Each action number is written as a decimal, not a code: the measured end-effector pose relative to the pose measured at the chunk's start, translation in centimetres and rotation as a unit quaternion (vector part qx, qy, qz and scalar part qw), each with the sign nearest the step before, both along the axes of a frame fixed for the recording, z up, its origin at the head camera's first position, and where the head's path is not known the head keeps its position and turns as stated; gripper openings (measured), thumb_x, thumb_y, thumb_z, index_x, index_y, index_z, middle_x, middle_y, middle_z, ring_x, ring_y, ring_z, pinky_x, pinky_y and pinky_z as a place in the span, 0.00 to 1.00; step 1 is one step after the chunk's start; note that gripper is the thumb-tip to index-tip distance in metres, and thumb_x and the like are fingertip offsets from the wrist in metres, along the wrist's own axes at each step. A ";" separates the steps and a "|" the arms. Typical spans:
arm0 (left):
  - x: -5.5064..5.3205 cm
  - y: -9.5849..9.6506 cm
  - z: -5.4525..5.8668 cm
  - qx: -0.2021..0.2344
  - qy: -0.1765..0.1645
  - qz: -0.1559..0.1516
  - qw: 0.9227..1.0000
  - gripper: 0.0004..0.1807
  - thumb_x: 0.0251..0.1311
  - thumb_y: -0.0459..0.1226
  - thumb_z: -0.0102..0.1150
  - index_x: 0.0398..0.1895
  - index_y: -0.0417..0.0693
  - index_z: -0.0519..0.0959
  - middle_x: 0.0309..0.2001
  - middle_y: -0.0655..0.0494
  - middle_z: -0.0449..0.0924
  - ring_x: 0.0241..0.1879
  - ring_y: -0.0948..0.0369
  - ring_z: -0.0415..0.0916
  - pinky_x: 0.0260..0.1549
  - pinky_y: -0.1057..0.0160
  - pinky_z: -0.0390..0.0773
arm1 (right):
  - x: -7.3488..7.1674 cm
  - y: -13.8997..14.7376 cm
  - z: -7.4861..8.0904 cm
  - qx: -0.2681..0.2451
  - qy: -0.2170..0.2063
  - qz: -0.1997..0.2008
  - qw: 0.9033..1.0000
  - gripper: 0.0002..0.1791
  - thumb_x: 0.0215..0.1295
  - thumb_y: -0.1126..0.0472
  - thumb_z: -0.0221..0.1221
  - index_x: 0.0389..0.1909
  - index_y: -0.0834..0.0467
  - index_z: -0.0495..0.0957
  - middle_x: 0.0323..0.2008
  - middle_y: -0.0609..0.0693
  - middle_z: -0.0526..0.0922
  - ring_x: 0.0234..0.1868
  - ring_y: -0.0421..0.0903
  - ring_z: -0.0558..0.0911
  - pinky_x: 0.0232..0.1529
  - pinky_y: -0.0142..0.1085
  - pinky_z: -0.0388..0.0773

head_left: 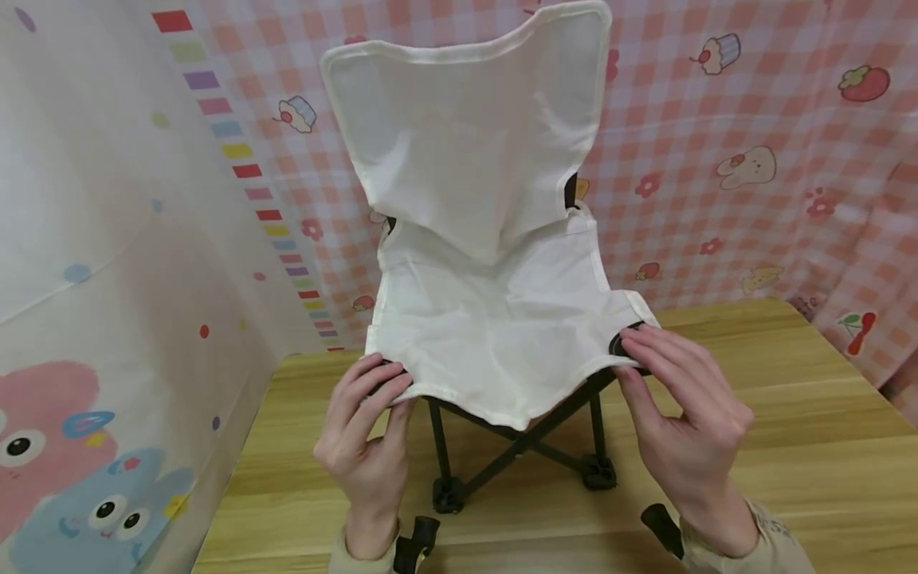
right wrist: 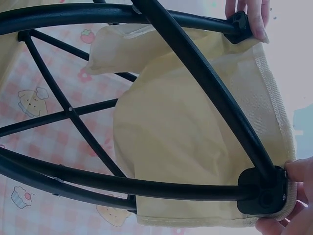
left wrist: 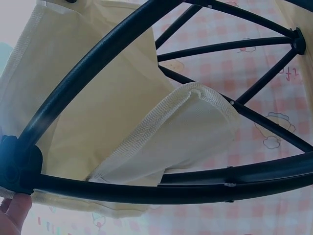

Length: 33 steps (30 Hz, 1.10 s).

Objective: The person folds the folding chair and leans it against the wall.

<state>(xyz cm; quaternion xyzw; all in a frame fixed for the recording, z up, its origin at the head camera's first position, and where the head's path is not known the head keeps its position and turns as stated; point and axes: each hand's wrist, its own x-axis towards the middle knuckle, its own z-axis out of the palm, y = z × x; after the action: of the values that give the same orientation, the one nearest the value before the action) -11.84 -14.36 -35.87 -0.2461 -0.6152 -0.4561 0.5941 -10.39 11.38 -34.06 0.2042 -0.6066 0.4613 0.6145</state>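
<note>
A small folding chair with a white fabric seat (head_left: pixel 495 311) and a tall white backrest (head_left: pixel 473 135) stands on crossed black legs (head_left: pixel 527 438). My left hand (head_left: pixel 369 438) pinches the seat's front left corner, fingers on top and thumb beneath. At the front right corner, my right hand (head_left: pixel 688 414) grips the fabric edge the same way. From below, the left wrist view shows a black corner joint (left wrist: pixel 19 164) with a fingertip against it. In the right wrist view, fingers (right wrist: pixel 298 171) hold around another black joint (right wrist: pixel 261 191). The seat's front edge sags between both hands.
The chair stands on a wood-grain table (head_left: pixel 301 478). Behind it hangs a pink checked cloth (head_left: pixel 681 143) with cartoon prints; a white printed cloth (head_left: pixel 143 263) hangs at the left. Black fittings (head_left: pixel 661 526) show near both wrists.
</note>
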 end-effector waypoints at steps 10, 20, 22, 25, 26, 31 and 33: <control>-0.1 0.3 0.4 -0.006 -0.001 -0.001 1.000 0.17 0.66 0.41 0.70 0.30 0.33 0.89 0.34 0.34 0.88 0.53 0.52 0.87 0.60 0.62 0.87 | -0.1 -0.2 0.1 -0.004 0.004 -0.003 1.000 0.21 0.67 0.55 0.72 0.35 0.75 0.88 0.34 0.70 0.90 0.52 0.41 0.90 0.60 0.30 0.85; -0.2 0.5 0.6 -0.006 0.000 -0.005 1.000 0.16 0.66 0.41 0.70 0.30 0.33 0.89 0.34 0.35 0.88 0.53 0.52 0.87 0.61 0.62 0.87 | -0.2 -0.3 0.2 0.001 0.005 -0.008 1.000 0.22 0.68 0.54 0.71 0.35 0.75 0.88 0.34 0.71 0.89 0.52 0.42 0.90 0.61 0.29 0.85; -0.2 0.5 0.6 -0.007 0.000 -0.005 1.000 0.16 0.66 0.41 0.70 0.30 0.33 0.89 0.34 0.35 0.88 0.53 0.52 0.87 0.61 0.62 0.87 | -0.2 -0.3 0.3 0.002 0.006 -0.009 1.000 0.22 0.68 0.54 0.71 0.35 0.74 0.88 0.34 0.71 0.89 0.52 0.42 0.90 0.61 0.30 0.85; -0.2 0.6 0.7 -0.008 0.001 -0.005 1.000 0.16 0.66 0.41 0.70 0.30 0.34 0.89 0.34 0.35 0.88 0.53 0.52 0.87 0.61 0.62 0.87 | -0.2 -0.4 0.4 0.001 0.007 -0.008 1.000 0.22 0.68 0.55 0.71 0.35 0.74 0.88 0.34 0.71 0.89 0.52 0.43 0.90 0.61 0.30 0.85; -0.2 0.6 0.7 -0.008 0.002 -0.005 1.000 0.16 0.66 0.41 0.70 0.30 0.33 0.89 0.34 0.35 0.88 0.53 0.52 0.87 0.61 0.62 0.87 | -0.2 -0.4 0.4 0.001 0.008 -0.008 1.000 0.22 0.68 0.55 0.71 0.35 0.75 0.88 0.34 0.71 0.89 0.52 0.43 0.90 0.61 0.30 0.85; -0.2 0.8 0.9 -0.007 0.004 -0.007 1.000 0.16 0.66 0.41 0.70 0.30 0.34 0.89 0.34 0.35 0.88 0.52 0.51 0.87 0.61 0.61 0.87 | -0.2 -0.6 0.6 -0.003 0.012 -0.008 1.000 0.21 0.68 0.55 0.71 0.35 0.75 0.88 0.34 0.70 0.89 0.51 0.43 0.90 0.60 0.30 0.86; -0.2 0.9 1.0 -0.006 0.004 -0.008 1.000 0.16 0.66 0.41 0.70 0.30 0.34 0.89 0.34 0.35 0.88 0.52 0.51 0.87 0.61 0.61 0.87 | -0.2 -0.6 0.6 -0.004 0.012 -0.009 1.000 0.21 0.68 0.55 0.71 0.34 0.75 0.88 0.34 0.70 0.89 0.51 0.43 0.90 0.61 0.30 0.86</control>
<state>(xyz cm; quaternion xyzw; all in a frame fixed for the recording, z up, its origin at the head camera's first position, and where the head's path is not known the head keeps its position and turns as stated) -12.01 -13.50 -34.91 -0.2564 -0.6137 -0.4557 0.5916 -10.62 10.79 -33.46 0.2024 -0.5990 0.4555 0.6267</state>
